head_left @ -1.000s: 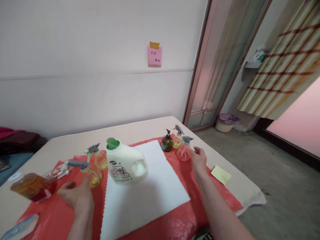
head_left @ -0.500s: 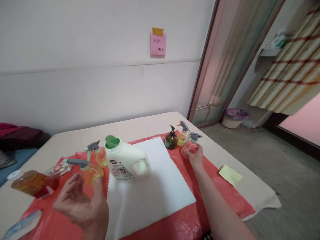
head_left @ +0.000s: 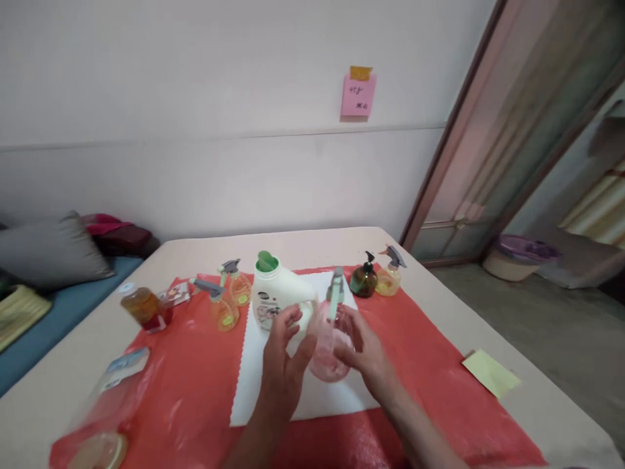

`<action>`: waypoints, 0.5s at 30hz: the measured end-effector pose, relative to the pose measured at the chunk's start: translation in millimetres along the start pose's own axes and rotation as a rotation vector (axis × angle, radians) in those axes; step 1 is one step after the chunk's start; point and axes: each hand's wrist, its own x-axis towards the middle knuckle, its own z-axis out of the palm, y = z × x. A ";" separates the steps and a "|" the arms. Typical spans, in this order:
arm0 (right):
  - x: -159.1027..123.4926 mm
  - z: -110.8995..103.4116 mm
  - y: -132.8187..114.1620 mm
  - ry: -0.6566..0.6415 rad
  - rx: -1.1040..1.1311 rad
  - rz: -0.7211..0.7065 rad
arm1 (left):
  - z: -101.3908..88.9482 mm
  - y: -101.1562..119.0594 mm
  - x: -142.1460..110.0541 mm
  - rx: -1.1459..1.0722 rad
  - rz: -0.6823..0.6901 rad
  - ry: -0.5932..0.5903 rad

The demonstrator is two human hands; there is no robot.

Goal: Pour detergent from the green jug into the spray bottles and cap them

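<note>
A clear pink spray bottle (head_left: 329,348) with a grey and pale green trigger head is held upright over the white sheet. My right hand (head_left: 365,352) is closed round its right side. Just left of the bottle, my left hand (head_left: 286,355) is open, with its fingers curved and apart; whether its thumb touches the bottle I cannot tell. Behind my left hand stands a white detergent jug (head_left: 271,296) with a green mouth, partly hidden by my fingers. The white sheet (head_left: 312,404) lies under both hands on a red plastic cover (head_left: 195,384).
Two orange-tinted spray bottles, a front one (head_left: 225,316) and a rear one (head_left: 239,286), stand left of the jug. Further left is an amber-liquid bottle (head_left: 144,309). A dark pump bottle (head_left: 364,280) and a yellow spray bottle (head_left: 389,279) stand back right, with yellow sticky notes (head_left: 491,372) near the right edge.
My right hand has brought the pink spray bottle from the right side to the middle, over the white sheet. My left hand has come in beside it. The view has turned left.
</note>
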 end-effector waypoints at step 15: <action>-20.9 50.0 -2.4 -0.418 0.829 0.741 | -32.0 13.0 5.9 -0.082 -0.073 0.172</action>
